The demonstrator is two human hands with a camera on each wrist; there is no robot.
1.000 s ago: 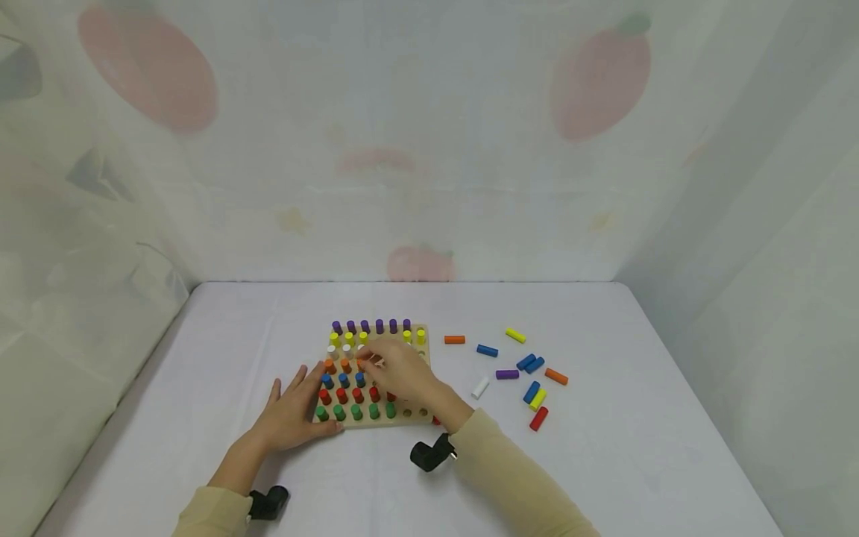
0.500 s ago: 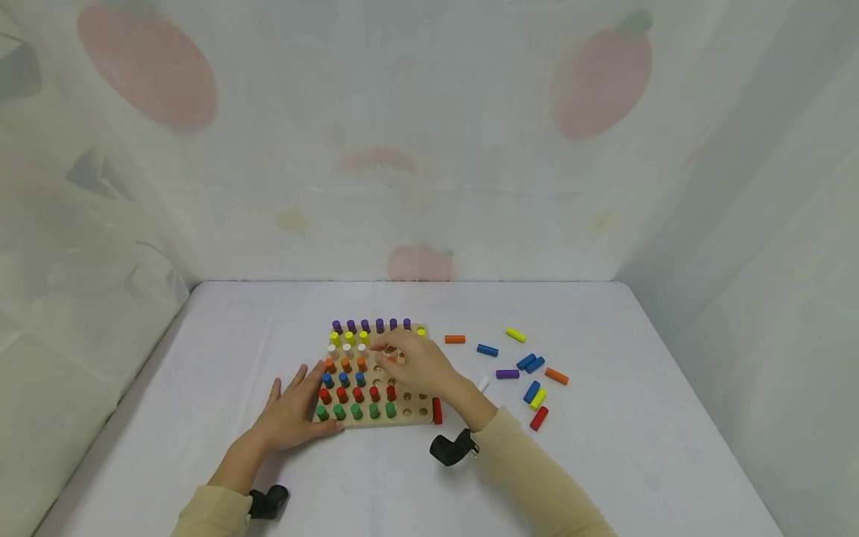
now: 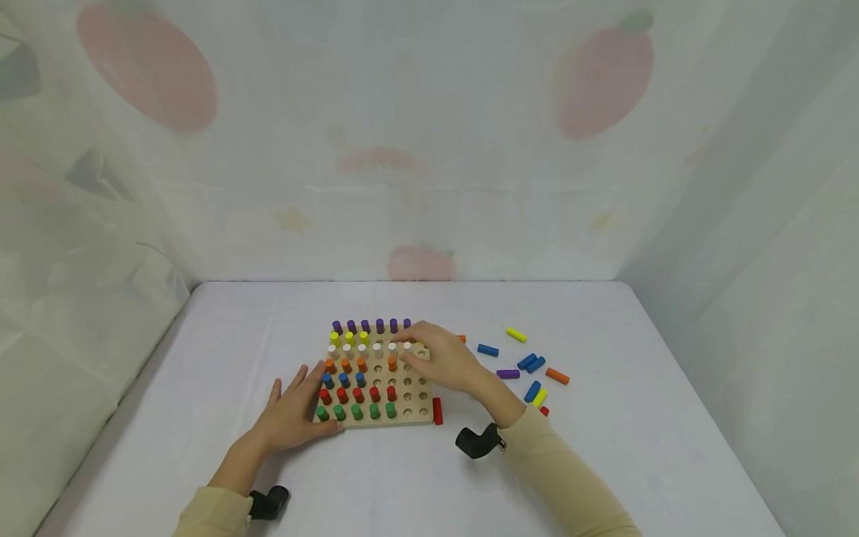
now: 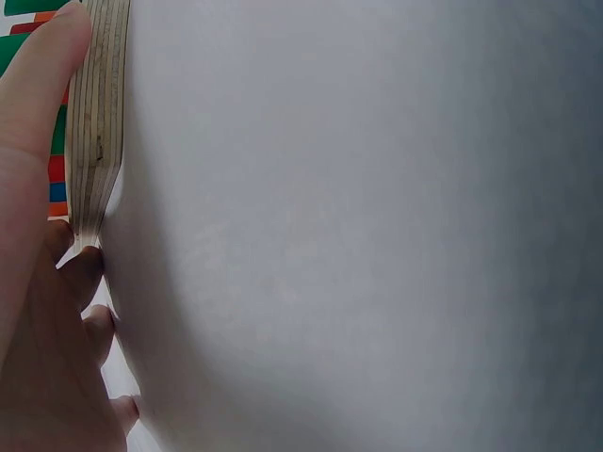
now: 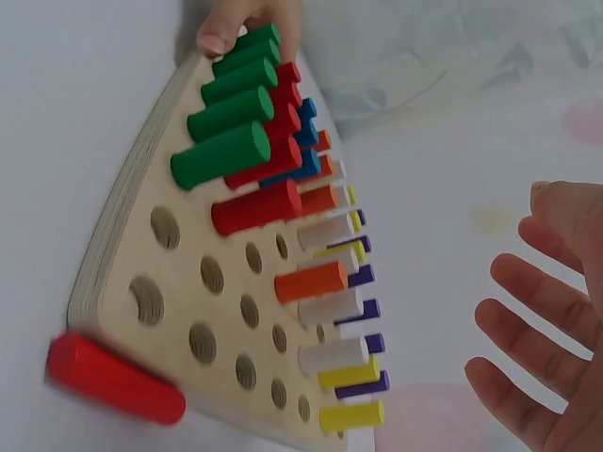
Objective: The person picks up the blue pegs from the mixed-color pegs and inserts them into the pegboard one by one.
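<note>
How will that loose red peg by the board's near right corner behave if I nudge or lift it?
The red peg is a cylinder lying on its side, so it may roll if pushed sideways. The board right beside it would probably block a roll that way. Its straight, solid-looking body suggests it should stay stiff when pinched.

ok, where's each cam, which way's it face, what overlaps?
Head: on head, facing forward and down at the pegboard; both sleeves, left fingers, right fingers show.
Left wrist: worn there, facing along the pegboard's edge and the table; left fingers show.
Right wrist: worn there, facing across pegboard; right fingers show, left fingers beyond.
Head and right wrist share the red peg by the pegboard's corner.
</note>
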